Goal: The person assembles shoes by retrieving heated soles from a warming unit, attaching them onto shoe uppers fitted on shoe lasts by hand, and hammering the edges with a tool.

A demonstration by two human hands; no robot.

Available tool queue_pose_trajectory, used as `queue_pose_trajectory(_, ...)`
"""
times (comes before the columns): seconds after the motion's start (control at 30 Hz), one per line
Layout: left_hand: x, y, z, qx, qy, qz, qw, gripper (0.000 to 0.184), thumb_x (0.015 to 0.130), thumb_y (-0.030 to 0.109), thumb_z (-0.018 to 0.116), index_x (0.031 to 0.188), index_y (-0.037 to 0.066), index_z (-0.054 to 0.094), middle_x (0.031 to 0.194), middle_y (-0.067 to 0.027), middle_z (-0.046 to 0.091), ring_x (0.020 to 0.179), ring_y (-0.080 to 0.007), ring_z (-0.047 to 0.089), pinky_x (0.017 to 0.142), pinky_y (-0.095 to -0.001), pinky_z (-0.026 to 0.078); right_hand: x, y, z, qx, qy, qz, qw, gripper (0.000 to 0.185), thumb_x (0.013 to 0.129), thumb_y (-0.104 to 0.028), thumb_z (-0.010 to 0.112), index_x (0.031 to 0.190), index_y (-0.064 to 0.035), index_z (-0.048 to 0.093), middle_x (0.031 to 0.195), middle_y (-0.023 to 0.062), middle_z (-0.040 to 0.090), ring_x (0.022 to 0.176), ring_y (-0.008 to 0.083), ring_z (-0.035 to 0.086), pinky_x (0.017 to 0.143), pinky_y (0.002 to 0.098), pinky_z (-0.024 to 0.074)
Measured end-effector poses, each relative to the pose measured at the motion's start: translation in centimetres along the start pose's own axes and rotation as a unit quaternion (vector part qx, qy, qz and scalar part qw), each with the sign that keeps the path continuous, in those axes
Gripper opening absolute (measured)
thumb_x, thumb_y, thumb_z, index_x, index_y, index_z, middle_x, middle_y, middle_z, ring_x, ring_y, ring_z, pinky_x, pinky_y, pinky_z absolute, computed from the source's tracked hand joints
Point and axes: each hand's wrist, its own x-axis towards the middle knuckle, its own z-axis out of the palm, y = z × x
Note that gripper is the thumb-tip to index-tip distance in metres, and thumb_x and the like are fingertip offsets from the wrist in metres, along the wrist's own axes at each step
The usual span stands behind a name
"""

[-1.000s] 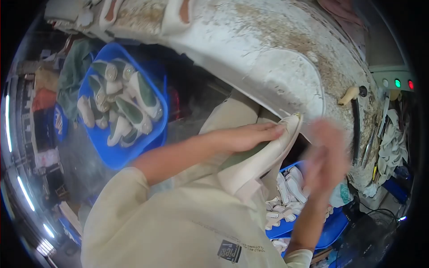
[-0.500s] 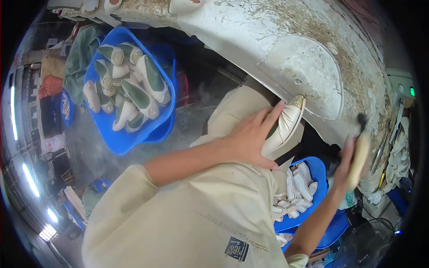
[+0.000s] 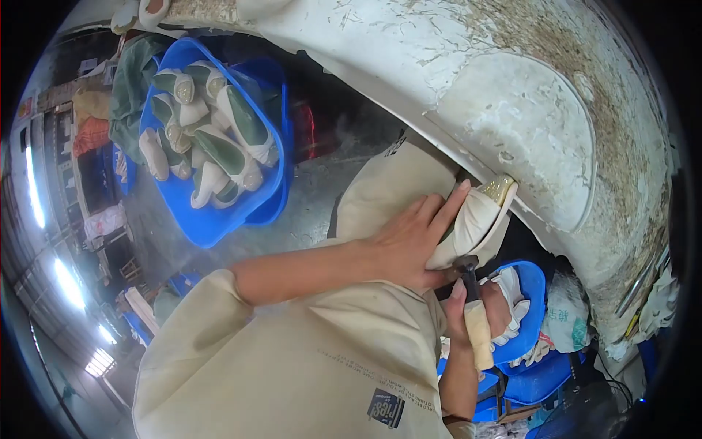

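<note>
Hammer [image 3: 476, 316] and pale shoe [image 3: 472, 223] came close together beside a worn bench [image 3: 395, 66]

A seated person steadied the shoe over the lap, its glittery gold toe [image 3: 499, 190] near the bench edge; whether the two touched could not be told. The left hand [image 3: 409, 241] was spread across the shoe's opening and gripped it, while the right hand [image 3: 457, 318] was closed around the hammer's light handle, the dark head just beside the shoe's rear part. Contact there was unclear.

Careful work at this point seemed to call for a firm brace, a head kept square to the sole edge, and short, even taps rather than heavy swings. The left thumb, very near the metal, looked best tucked clear, and the smooth upper best spared any glancing blow.

Beyond the left arm, a blue basket [image 3: 191, 228] held a loose heap of similar pale shoes with green insides, several with sparkling toes; a second blue basket [image 3: 284, 175] showed just beside and behind it. Near the right hand, a blue bin [image 3: 536, 282] contained white pieces, partly hidden by the fingers. A printed plastic bag [image 3: 569, 318] stood close by, its contents unclear.
</note>
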Motion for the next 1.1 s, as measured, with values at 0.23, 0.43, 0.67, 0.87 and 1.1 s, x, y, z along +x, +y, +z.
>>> queue_pose_trajectory(0.23,0.4,-0.4,-0.6,0.007,-0.034,-0.014,0.999,0.123,0.073,0.038,0.079,0.156,-0.003,-0.001,0.115,-0.0266,0.046,0.104,-0.0443,0.05,0.091,-0.0488,0.047,6.0,-0.7,-1.6,-0.042,-0.027,0.102,0.993,0.033,0.076,-0.027,0.082,0.069,-0.0046,0.059,0.058,0.01,0.061,0.048,0.0225,0.059,0.05,0.0336,0.0486)
queue_pose_trajectory(0.43,2.0,1.5,-2.2,-0.053,0.017,-0.022,0.998,0.117,0.067,0.028,0.081,0.153,-0.004,0.009,0.124,-0.0318,0.049,0.114,-0.0473,0.052,0.096,-0.047,0.045,8.8,1.5,-1.7,0.219,0.086,0.212,0.949,0.023,0.09,-0.012,0.07,0.075,-0.0052,0.054,0.059,-0.0029,0.042,0.048,0.0063,0.038,0.044,0.0242,0.0286)
queue_pose_trajectory(0.67,4.0,3.9,-3.2,-0.157,0.022,-0.022,0.987,0.095,0.067,0.021,0.083,0.143,0.0,0.03,0.119,-0.0281,0.058,0.11,-0.0427,0.061,0.093,-0.0442,0.049,4.3,2.7,-4.8,0.273,0.075,0.218,0.934,0.025,0.09,-0.025,0.068,0.087,-0.0033,0.055,0.058,-0.0017,0.045,0.042,0.0049,0.037,0.039,0.0211,0.0262)
queue_pose_trajectory(0.87,5.1,2.8,-2.6,-0.194,0.018,0.034,0.98,0.083,0.068,0.018,0.078,0.139,0.004,0.036,0.121,-0.0238,0.057,0.112,-0.0431,0.057,0.093,-0.0479,0.047,4.4,3.6,-3.1,0.132,0.027,0.18,0.974,0.045,0.081,-0.044,0.072,0.077,0.0002,0.061,0.062,0.0044,0.056,0.049,0.0197,0.051,0.047,0.0335,0.0397)
queue_pose_trajectory(1.1,5.5,2.7,-2.3,-0.084,0.041,0.038,0.995,0.097,0.061,0.015,0.084,0.143,0.002,0.033,0.122,-0.022,0.054,0.111,-0.0419,0.055,0.092,-0.0483,0.044,9.3,1.6,-5.5,-0.05,-0.075,-0.133,0.987,0.034,0.08,-0.026,0.075,0.074,0.001,0.057,0.064,0.0132,0.056,0.051,0.0305,0.055,0.048,0.0392,0.0445)
